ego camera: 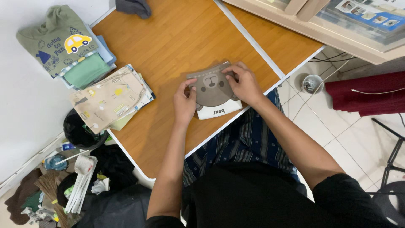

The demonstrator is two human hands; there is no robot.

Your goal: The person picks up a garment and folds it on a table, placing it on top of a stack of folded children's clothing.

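A small folded garment (214,93), grey-brown with a bear face and a white hem, lies near the front edge of the wooden table (168,46). My left hand (184,103) pinches its left edge. My right hand (243,83) presses down on its upper right corner, fingers curled over the fabric. Both hands rest on the garment.
A stack of folded children's clothes lies at the table's left: a beige patterned piece (109,98), a green piece (86,69) and an olive top with a yellow car (57,36). A dark cloth (133,7) sits at the far edge. Clutter and bags cover the floor at left (76,177).
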